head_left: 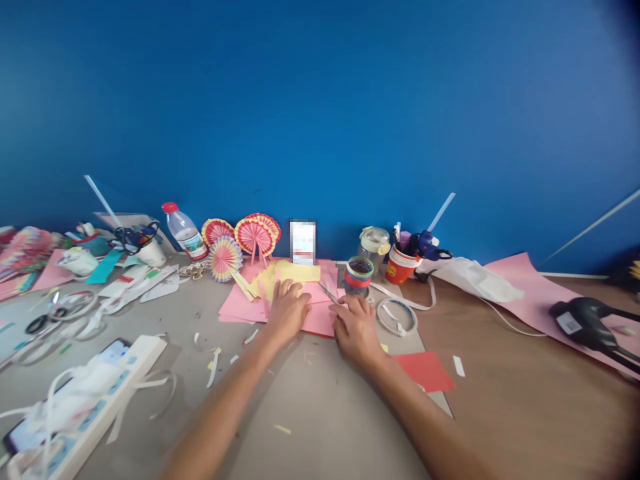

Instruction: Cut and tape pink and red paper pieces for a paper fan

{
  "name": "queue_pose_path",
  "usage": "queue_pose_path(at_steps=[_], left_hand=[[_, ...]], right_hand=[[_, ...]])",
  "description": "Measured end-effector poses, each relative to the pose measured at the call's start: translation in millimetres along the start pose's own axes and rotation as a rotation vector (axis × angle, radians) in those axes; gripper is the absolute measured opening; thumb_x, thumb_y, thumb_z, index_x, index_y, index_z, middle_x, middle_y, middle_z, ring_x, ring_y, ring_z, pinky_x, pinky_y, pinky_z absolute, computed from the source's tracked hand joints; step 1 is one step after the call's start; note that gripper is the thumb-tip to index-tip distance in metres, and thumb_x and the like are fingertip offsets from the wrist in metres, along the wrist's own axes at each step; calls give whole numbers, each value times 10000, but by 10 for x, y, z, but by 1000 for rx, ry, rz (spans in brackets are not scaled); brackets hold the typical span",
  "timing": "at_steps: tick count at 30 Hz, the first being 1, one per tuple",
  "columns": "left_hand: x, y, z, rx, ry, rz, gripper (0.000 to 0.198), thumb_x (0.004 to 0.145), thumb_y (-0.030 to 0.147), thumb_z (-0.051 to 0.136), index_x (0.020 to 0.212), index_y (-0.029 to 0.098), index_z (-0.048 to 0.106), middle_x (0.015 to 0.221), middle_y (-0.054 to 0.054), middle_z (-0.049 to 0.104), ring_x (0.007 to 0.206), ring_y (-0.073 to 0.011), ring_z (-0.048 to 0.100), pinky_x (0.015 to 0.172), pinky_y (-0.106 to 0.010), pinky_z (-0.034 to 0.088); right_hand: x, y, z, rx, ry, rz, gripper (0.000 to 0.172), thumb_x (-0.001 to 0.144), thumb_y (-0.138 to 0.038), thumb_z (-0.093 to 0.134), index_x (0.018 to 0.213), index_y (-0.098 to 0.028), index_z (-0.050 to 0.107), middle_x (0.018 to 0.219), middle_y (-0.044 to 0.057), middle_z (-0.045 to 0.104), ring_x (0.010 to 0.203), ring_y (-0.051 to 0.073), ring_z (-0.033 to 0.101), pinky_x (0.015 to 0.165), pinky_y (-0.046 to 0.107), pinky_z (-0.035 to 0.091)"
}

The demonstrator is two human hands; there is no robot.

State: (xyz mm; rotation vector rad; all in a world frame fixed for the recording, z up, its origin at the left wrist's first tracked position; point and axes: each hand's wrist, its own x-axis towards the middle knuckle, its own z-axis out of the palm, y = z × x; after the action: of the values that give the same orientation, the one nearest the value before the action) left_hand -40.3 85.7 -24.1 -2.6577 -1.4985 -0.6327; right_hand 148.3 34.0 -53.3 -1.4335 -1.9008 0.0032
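Note:
My left hand (287, 308) lies flat, fingers stretched, on a stack of pink paper sheets (240, 305) beside yellow paper (293, 273). My right hand (355, 325) rests on the right edge of the same pink stack, fingers curled around a thin metal tool that looks like scissors (327, 291), whose tip points up and left. Both forearms reach in from the bottom of the head view.
Pleated paper fans (250, 237), a water bottle (185, 232), a jar with tape rolls (359, 275), a red cup of tools (400, 265) and a glue gun (590, 323) stand about. A power strip (100, 400), scissors (50, 313), paper strips and a red sheet (425, 370) lie nearer.

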Motion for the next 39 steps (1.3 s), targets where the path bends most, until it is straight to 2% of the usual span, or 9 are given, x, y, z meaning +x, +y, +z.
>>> queue_pose_path(at_steps=[3,8,12,19,26,30,32,37,39], left_hand=[[24,8,52,75,-26,7,120,812,208,621,917,219,678,1095,-91,610,1186,-306,415,1082,-586,223],[116,-14,41,166,-69,57,60,822,206,617,832,207,676,896,-69,640,1031,-274,509,1086,-588,211],[188,30,0,218,-99,131,188,819,80,541,764,193,681,809,-74,638,945,-258,543,1107,-584,186],[84,87,-101,236,-68,222,255,859,49,448,853,198,655,932,-86,637,1037,-255,540,1118,-603,205],[-101,-129,-228,266,10,269,248,909,93,425,921,217,639,1123,-71,643,1187,-233,497,1155,-579,135],[-142,-220,-401,209,94,252,237,933,156,428,937,248,646,1120,-37,668,1200,-208,512,1167,-548,135],[-159,-199,-524,170,179,233,220,921,164,452,920,258,651,1094,-25,686,1201,-211,523,1166,-554,133],[-293,49,-774,103,419,164,190,892,177,494,848,256,661,1019,-29,718,1138,-221,575,1150,-565,161],[-380,162,-798,85,514,196,182,893,173,489,847,243,650,968,-38,723,1091,-214,598,1130,-548,240]], right_hand=[[-14,-41,-13,-46,-89,-18,203,831,-186,554,969,-226,697,1133,94,593,1106,288,446,893,431,343],[2,-39,-7,-79,-189,68,172,844,-218,569,971,-190,682,1139,113,601,1036,267,508,866,405,369],[16,-50,-16,-95,-202,82,162,829,-208,590,956,-173,685,1164,132,590,1052,283,515,853,401,385],[38,-63,-39,-135,-154,120,157,848,-261,579,949,-187,675,1148,120,607,1023,287,530,863,423,384],[43,-33,-17,-197,-155,161,296,853,-327,582,1088,-154,631,1263,180,559,1079,334,524,888,472,383],[30,-23,-17,-194,-148,153,307,865,-331,556,1113,-162,617,1275,168,559,1120,338,504,918,489,363],[21,-31,-12,-179,-102,145,366,860,-312,547,1191,-158,571,1273,163,561,1147,339,483,940,507,341],[3,-53,-13,-64,76,63,621,771,-214,562,1361,-107,401,1333,210,487,1237,351,410,980,514,309],[16,-39,-43,54,143,-32,610,746,-186,551,1339,-114,425,1319,206,490,1236,337,420,970,487,332]])
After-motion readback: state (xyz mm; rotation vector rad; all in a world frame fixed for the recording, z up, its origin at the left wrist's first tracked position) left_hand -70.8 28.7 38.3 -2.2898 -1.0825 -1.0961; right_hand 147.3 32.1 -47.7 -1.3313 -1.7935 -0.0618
